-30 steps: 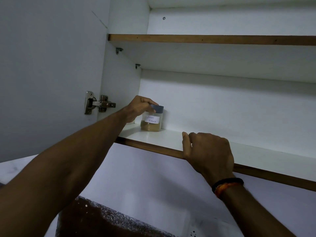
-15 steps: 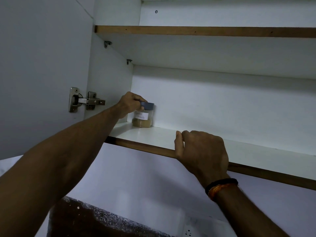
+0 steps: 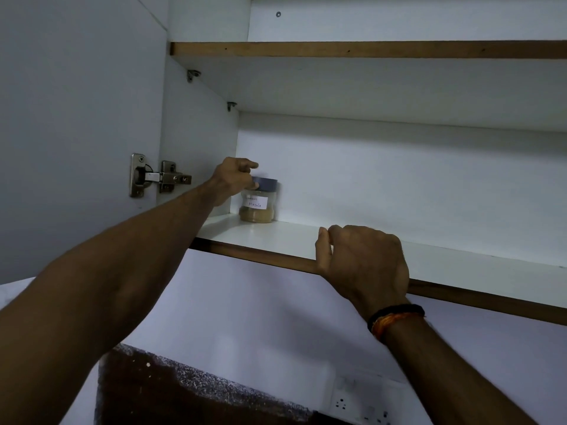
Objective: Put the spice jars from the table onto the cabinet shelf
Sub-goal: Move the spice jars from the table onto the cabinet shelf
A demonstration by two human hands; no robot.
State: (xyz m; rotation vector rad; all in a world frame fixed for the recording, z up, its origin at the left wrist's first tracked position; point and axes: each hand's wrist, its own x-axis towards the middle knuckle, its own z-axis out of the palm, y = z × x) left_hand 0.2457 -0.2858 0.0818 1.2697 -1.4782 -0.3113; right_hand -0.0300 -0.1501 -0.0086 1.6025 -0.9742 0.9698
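Observation:
A clear spice jar [image 3: 257, 207] with a blue-grey lid, a white "Masala" label and tan powder stands upright at the back left corner of the lower cabinet shelf [image 3: 276, 240]. My left hand [image 3: 233, 183] reaches in from the left. Its thumb and curled fingers hold the lid's left edge, and the index finger sticks out above the lid. My right hand [image 3: 362, 259], a dark and orange thread band on the wrist, grips the shelf's brown front edge to the right of the jar. The table and any other jars are out of view.
The open cabinet door [image 3: 76, 133] stands at the left on a metal hinge [image 3: 159, 177]. An upper shelf [image 3: 368, 50] runs above. Below the cabinet are a white wall, a dark speckled slab [image 3: 184, 394] and a wall socket [image 3: 362, 403].
The jar has slid deeper toward the back left corner and now stands there. My left index finger has lifted off the lid. My right hand keeps its hold on the shelf edge.

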